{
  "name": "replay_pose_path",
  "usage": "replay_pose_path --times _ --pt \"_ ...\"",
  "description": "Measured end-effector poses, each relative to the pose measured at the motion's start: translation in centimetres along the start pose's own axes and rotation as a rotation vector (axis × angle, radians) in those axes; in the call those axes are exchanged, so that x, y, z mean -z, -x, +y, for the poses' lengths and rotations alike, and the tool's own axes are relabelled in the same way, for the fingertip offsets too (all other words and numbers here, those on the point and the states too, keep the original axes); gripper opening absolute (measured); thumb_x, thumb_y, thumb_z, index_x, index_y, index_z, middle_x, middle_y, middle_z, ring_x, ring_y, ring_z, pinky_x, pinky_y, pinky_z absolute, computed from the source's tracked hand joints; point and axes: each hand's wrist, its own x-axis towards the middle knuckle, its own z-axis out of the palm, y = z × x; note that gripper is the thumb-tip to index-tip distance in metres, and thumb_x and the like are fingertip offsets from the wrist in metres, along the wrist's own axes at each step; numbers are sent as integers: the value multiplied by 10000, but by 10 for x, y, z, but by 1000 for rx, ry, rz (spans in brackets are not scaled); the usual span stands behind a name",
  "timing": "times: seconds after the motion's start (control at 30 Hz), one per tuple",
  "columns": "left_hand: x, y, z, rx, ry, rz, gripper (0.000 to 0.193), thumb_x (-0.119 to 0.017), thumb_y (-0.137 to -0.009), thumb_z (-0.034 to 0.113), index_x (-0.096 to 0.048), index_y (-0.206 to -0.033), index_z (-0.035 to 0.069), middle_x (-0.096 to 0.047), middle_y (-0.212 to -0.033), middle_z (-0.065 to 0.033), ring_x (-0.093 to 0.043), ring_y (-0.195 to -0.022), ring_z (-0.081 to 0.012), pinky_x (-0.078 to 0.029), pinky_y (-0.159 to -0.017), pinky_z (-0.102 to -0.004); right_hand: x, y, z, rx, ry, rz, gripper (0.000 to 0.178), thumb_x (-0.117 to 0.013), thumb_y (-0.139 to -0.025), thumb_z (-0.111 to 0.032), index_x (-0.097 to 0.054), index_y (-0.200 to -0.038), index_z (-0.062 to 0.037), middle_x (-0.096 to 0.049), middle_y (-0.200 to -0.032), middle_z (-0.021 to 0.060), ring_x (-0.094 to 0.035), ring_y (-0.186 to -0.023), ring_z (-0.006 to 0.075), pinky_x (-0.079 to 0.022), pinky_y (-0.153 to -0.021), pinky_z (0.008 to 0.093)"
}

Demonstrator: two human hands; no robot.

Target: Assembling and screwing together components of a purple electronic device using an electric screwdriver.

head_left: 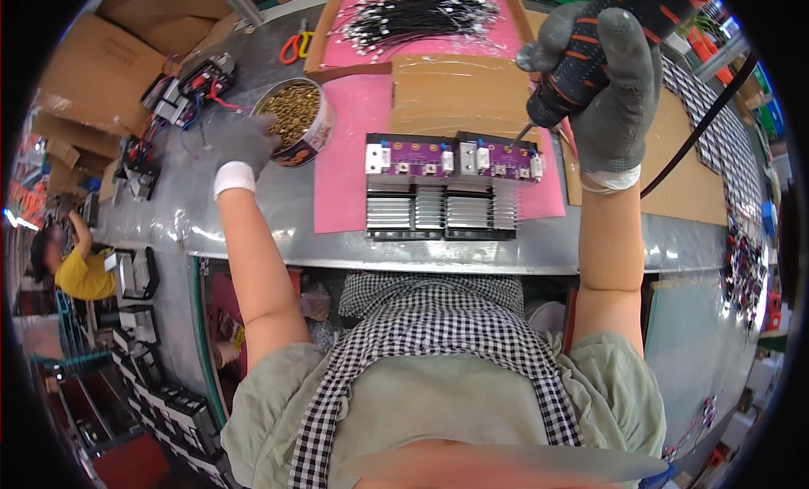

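Observation:
My right hand (619, 93), in a grey glove, is closed around an orange and black power screwdriver (581, 64). Its bit slants down to the right-hand one of two purple circuit boards (503, 159); whether the tip touches cannot be made out. The other purple board (411, 157) sits beside it on the left. Both are mounted on black units with silver finned heat sinks (392, 211), lying on a pink sheet (354, 152). My gloved left hand (243, 142) reaches over the rim of a round tub (323, 122) full of small brass-coloured screws (293, 110). Its fingertips are blurred.
Behind the boards stands a cardboard tray (447, 64) with black cables (413, 21) on pink foam. Scissors with red handles (291, 49) lie near it. Wired assemblies (181, 97) are at the left. A black cord (708, 122) hangs at the right. A person in yellow (84, 270) is far left.

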Motion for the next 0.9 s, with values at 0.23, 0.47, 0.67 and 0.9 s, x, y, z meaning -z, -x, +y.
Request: replay_pose_path --times 0.23,0.47,0.67,0.9 --pt "-44 3 -37 -78 308 196 150 -735 -842 195 -772 -971 127 -743 -943 -145 -708 -863 -303 -545 -818 -406 0 -6 3 145 14 -4 382 -593 -1006 -386 -615 -963 -8 -650 -850 103 -673 -726 231 -578 -711 388" --pt "-36 8 -9 -65 802 360 211 -704 -882 61 -740 -1089 74 -740 -915 -92 -693 -830 -157 -536 -745 -283 -13 -4 -4 138 149 122 420 -547 -1027 -425 -606 -972 -13 -644 -818 95 -655 -692 234 -577 -694 393" --pt "10 75 115 -115 1612 162 371 -704 -871 -43 -642 -1232 13 -724 -999 -83 -687 -875 -168 -544 -801 -270 -85 -3 -29 359 9 345 638 -691 -945 -440 -471 -1335 15 -616 -718 53 -630 -618 173 -550 -569 297" --pt "9 97 152 -155 2123 -89 452 -667 -885 -44 -577 -1324 4 -693 -1072 -83 -673 -982 -181 -540 -970 -367 -97 -2 -32 335 26 340 669 -687 -947 -447 -442 -1365 14 -612 -716 53 -629 -618 172 -547 -571 296"
